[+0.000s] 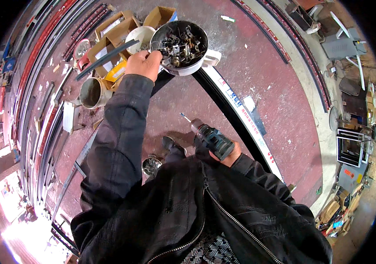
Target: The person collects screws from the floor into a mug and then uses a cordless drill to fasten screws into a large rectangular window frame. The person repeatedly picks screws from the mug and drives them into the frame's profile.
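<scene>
The left hand (143, 65) reaches forward of the body, with its fingers curled at the near-left rim of a round bucket (188, 70); whether the fingertips pinch the rim or a part inside it cannot be told. The bucket stands just right of the left hand and contains loose metal brackets (180, 48). The right hand (231, 154) sits nearer the torso, wrapped around the grip of a cordless drill (214, 138), whose bit (185, 117) points forward and to the left, well apart from the bucket. A long black profile (227, 103) with a white printed face (240, 110) extends from beneath the bucket, passing to the right of the right hand. A dark grey strip (107, 59) is positioned just left of the left hand; contact cannot be confirmed. Beyond that hand are a white bucket (141, 36) and a cardboard box (159, 16). A grey bucket (92, 93) lies left of the left forearm. A small container (152, 166) of dark parts rests left of the right hand, near a shoe (169, 142).
</scene>
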`<action>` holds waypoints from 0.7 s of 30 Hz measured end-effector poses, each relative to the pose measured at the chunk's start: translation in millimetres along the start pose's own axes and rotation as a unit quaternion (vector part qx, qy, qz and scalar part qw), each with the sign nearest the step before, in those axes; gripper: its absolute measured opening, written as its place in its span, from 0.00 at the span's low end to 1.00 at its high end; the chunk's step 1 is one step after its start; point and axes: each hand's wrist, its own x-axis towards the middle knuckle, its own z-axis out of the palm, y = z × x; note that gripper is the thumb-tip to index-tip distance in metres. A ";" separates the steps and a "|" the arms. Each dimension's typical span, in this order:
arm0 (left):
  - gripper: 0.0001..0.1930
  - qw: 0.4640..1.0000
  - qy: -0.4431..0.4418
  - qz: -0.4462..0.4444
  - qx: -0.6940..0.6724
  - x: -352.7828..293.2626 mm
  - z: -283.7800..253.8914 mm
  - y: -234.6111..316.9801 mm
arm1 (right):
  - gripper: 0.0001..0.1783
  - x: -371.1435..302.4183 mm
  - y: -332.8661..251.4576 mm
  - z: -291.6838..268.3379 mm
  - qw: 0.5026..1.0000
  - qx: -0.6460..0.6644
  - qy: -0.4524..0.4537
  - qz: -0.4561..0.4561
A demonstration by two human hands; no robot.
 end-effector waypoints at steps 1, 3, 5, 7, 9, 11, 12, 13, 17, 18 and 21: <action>0.22 1.000 0.015 0.010 0.010 2.5 -1.1 -5.3 | 0.22 0.7 -1.3 -1.1 0.999 -0.035 -0.008 -0.003; 0.22 0.999 -0.007 -0.049 -0.019 -5.6 0.0 7.6 | 0.22 1.8 -10.1 -10.0 0.993 -0.114 -0.016 -0.003; 0.20 0.996 -0.024 -0.075 -0.043 -14.1 4.6 17.3 | 0.22 4.0 -5.0 -12.9 0.996 -0.084 -0.008 0.011; 0.16 0.995 -0.031 -0.070 -0.059 -19.7 8.3 20.3 | 0.22 7.3 -4.0 -14.1 0.996 -0.091 -0.010 0.014; 0.16 0.991 -0.038 -0.079 -0.104 -21.1 10.4 18.5 | 0.23 11.0 -11.1 -18.4 0.990 -0.139 -0.020 0.011; 0.17 0.989 -0.040 -0.077 -0.123 -22.4 11.0 14.9 | 0.24 14.9 -5.5 -18.8 0.990 -0.134 -0.031 -0.006; 0.18 0.989 -0.039 -0.072 -0.119 -23.1 10.4 12.1 | 0.24 17.0 -3.7 -18.0 0.990 -0.132 -0.038 -0.015; 0.19 0.990 -0.038 -0.067 -0.116 -23.7 10.1 8.3 | 0.24 17.8 -3.2 -17.7 0.989 -0.145 -0.034 -0.023; 0.27 0.998 0.028 0.033 -0.045 -29.7 0.2 -10.9 | 0.26 23.3 4.0 -7.3 0.978 -0.191 -0.053 -0.063; 0.28 0.996 0.030 0.043 -0.067 -32.7 3.5 -15.7 | 0.26 22.7 10.0 -15.4 0.971 -0.222 -0.056 -0.065; 0.23 0.991 0.026 0.032 -0.131 -64.0 9.9 -33.8 | 0.23 25.2 41.3 -14.3 0.992 -0.101 -0.045 -0.057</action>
